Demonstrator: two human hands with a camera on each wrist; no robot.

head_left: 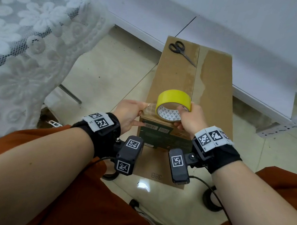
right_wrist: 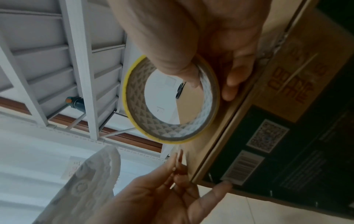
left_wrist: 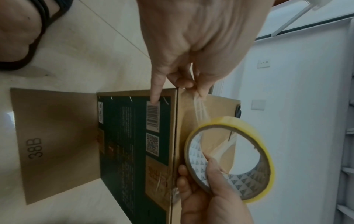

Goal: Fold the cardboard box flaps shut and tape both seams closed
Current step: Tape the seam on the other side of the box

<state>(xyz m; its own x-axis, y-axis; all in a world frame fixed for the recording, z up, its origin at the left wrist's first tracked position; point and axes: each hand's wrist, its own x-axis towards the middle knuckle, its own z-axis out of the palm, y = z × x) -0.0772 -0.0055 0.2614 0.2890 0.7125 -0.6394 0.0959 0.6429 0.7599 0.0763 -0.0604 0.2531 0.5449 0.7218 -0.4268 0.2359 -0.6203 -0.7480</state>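
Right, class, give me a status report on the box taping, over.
Left hand pinches the tape end at the near edge. Right hand holds the yellow roll. Box flaps shut, seam untaped. Scissors lie at the far end, beside the seam.

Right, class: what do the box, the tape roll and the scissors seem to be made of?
Box: brown matte cardboard, torn paper fibres along the seam. Tape roll: glossy yellow-looking film, probably plastic, on a printed card core. Scissors: black handles, likely plastic; thin grey blades, probably metal.

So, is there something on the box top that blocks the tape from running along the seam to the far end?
Mostly no. The seam is bare cardboard beyond the tape roll. Only the scissors lie at the far end, tips very near the seam.
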